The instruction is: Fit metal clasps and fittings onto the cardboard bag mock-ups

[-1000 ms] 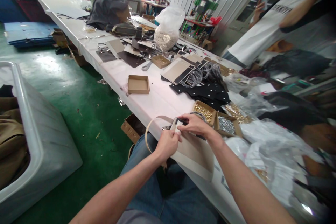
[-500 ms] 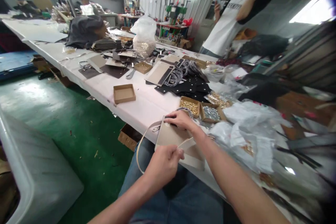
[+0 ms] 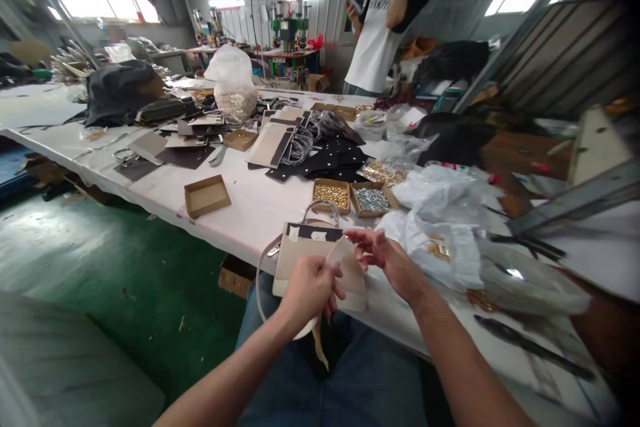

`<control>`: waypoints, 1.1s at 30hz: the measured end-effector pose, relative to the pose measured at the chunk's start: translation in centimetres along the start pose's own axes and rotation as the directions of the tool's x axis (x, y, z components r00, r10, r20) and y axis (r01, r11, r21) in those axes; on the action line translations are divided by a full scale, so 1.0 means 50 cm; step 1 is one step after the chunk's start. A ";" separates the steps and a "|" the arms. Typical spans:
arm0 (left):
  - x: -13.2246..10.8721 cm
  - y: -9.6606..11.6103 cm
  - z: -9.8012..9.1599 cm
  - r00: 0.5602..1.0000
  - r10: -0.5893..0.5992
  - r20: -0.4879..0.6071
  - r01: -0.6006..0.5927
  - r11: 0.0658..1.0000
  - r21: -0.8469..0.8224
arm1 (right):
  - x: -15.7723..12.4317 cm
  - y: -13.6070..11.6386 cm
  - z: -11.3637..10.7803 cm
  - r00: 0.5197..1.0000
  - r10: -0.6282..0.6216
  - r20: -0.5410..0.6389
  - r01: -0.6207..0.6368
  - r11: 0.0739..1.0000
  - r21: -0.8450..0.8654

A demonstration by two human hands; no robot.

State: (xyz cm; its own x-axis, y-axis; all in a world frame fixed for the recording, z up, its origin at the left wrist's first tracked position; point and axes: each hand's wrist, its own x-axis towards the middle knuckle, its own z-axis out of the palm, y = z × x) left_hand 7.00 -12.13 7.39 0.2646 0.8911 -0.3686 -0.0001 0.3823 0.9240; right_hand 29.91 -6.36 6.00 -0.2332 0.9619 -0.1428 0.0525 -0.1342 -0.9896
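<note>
A beige handbag panel (image 3: pixel 289 269) with a black band along its top lies at the table's edge, over my lap. Two white tape pieces (image 3: pixel 319 236) sit on that band. Beyond it a rounded handle (image 3: pixel 323 204) stands up, and a thin strap (image 3: pixel 259 280) loops down on the left. My left hand (image 3: pixel 311 285) is closed over the panel, gripping a pale strip (image 3: pixel 341 257) that looks like tape. Below this hand hangs a brownish, curled strip (image 3: pixel 320 345). My right hand (image 3: pixel 385 259) has its fingers spread beside the panel's upper right, near the strip's end.
Behind the panel are small boxes of gold rivets (image 3: pixel 331 196) and silver rivets (image 3: pixel 371 199). A shallow cardboard box (image 3: pixel 207 196) stands left. Black pieces (image 3: pixel 325 161), stacked panels (image 3: pixel 270 145) and plastic bags (image 3: pixel 445 213) cover more table. A person (image 3: pixel 375 33) stands beyond.
My right hand has lifted off the panel's top band and opened, moving right. The white tape pieces on the band now show. My left hand stays closed over the panel. The view has turned right.
</note>
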 end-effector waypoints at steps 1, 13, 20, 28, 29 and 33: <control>0.013 -0.006 0.017 1.000 -0.008 0.010 0.008 1.000 -0.001 | -0.019 0.000 -0.007 1.000 0.021 -0.001 -0.021 0.999 -0.029; 0.075 -0.052 0.083 0.968 -0.141 0.208 0.161 0.984 -0.081 | -0.065 0.060 -0.015 0.983 0.166 -0.078 -0.159 0.983 0.094; 0.083 -0.073 0.086 0.987 -0.104 0.125 0.117 0.988 -0.103 | -0.029 0.044 -0.042 0.980 0.104 -0.172 -0.145 0.958 -0.249; 0.077 -0.116 0.093 0.996 -0.080 -0.031 0.074 0.983 -0.171 | -0.004 -0.006 -0.056 0.996 0.016 -0.083 -0.053 0.881 -0.470; 0.076 -0.118 0.092 0.996 -0.077 -0.045 0.068 0.982 -0.177 | -0.001 -0.003 -0.056 0.997 -0.003 -0.073 -0.033 0.876 -0.482; 0.077 -0.122 0.093 0.995 -0.079 -0.064 0.065 0.979 -0.195 | 0.022 0.014 -0.050 0.996 -0.086 -0.025 0.055 0.807 -0.588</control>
State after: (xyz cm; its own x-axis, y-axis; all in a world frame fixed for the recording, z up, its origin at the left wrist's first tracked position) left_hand 12.52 -12.19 0.81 0.2020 0.8717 -0.4464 -0.1712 0.4802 0.8603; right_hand 32.12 -4.82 5.18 -0.2123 0.9756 -0.0568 0.6007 0.0844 -0.7950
